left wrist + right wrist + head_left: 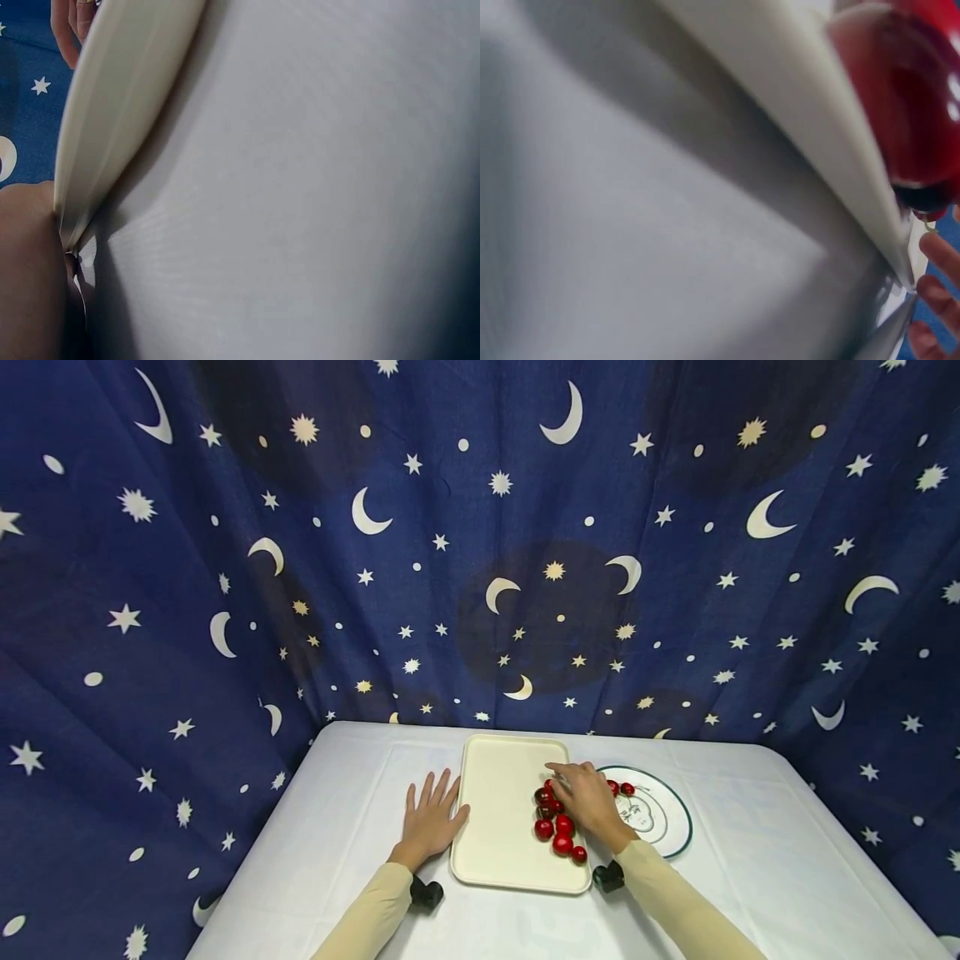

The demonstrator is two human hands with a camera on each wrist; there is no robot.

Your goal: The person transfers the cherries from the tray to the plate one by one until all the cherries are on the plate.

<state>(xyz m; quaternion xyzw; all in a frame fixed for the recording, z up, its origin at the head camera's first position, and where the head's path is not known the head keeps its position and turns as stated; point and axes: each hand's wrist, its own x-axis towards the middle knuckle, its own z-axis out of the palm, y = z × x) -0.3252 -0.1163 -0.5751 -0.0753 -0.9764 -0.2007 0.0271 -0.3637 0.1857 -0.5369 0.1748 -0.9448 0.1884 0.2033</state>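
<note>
My left hand (pixel 431 820) lies with fingers spread on the cloth, its thumb at the left rim of a cream tray (pixel 498 793). Several red cherries (pixel 562 843) are gathered along the tray's right side, some darker than others. Above the far end of that cluster is my right hand (pixel 590 797), its index finger stretched out to the left and its thumb apart from it. In the right wrist view a large glossy cherry (pixel 907 97) overhangs the tray's rim, with spread fingertips (pixel 934 289) below it. My right palm is hidden.
Right of the tray stands a white plate (pixel 678 822) with a dark green rim and a drawn pattern. Small cherries (pixel 627 789) lie on it beside my right hand. A white cloth (pixel 360 843) covers the table, and a blue star-and-moon curtain (pixel 450 568) hangs behind.
</note>
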